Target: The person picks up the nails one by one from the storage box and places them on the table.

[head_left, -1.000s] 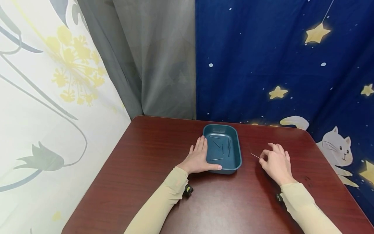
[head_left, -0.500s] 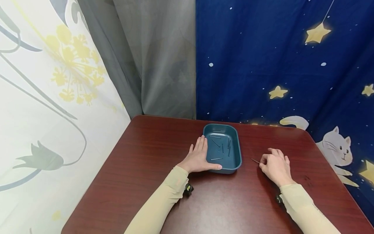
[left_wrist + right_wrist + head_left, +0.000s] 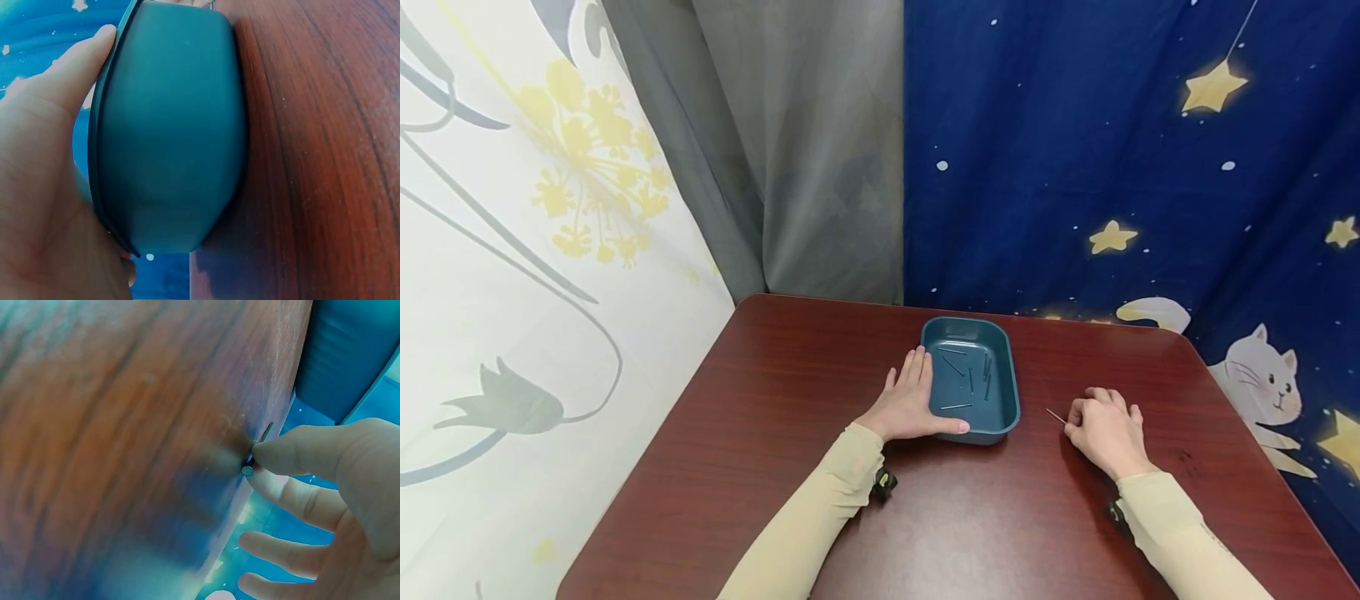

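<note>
A teal rectangular tray [image 3: 1013, 392] stands on the table, with several thin nails [image 3: 957, 407] scattered over its floor. My left hand [image 3: 904, 407] rests against it, straight fingers along the left rim and thumb lying over the near rim. In the left wrist view the thumb reaches along the rim of the tray [image 3: 169, 125]. To the right of the tray, my right hand [image 3: 1107, 427] pinches a single nail [image 3: 1055, 415] between thumb and forefinger, low over the tabletop. The right wrist view shows the flat head of this nail [image 3: 247, 470] below the fingertips; the other fingers are spread.
The dark red-brown wooden table [image 3: 775, 400] reaches back to a grey curtain [image 3: 835, 167] and a blue star-patterned curtain [image 3: 1037, 167]. A pale printed cloth [image 3: 625, 375] hangs along the left side. Dark wrist cameras sit under both sleeves.
My right hand has come down closer to the tabletop, and the nail in it has dropped lower and tilted a little. The left hand and tray have stayed where they were.
</note>
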`<state>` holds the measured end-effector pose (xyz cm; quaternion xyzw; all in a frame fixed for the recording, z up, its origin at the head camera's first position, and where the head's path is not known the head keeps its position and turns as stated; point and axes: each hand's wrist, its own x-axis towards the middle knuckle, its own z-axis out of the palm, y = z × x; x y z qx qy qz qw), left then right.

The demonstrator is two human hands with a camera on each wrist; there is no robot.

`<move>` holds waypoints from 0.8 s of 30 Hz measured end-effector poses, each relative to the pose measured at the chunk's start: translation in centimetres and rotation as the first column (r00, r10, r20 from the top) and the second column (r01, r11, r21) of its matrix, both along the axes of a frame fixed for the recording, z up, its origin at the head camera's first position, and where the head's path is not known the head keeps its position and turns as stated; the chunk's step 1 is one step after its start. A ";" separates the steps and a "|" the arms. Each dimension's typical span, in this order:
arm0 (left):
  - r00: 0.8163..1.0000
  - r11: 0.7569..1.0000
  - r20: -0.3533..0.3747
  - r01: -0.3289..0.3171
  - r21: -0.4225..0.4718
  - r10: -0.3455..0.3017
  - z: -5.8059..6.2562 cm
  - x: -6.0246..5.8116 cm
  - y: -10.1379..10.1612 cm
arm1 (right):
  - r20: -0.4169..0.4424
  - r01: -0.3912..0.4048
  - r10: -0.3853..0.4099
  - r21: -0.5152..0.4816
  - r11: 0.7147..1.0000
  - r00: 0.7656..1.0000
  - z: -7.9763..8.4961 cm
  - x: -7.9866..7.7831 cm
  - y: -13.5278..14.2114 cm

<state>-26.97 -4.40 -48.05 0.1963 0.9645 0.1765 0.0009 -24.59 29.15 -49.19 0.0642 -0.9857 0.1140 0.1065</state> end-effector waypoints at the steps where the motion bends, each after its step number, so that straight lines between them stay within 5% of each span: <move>1: 1.000 1.000 0.001 0.000 0.007 0.000 -0.1 0.0 0.0 | 0.005 0.000 0.000 0.000 1.000 1.000 0.0 0.0 0.0; 24: 1.000 0.998 0.010 0.013 0.056 -0.013 0.2 0.1 0.0 | 0.045 0.006 -0.006 -0.006 1.000 0.999 0.7 0.4 0.0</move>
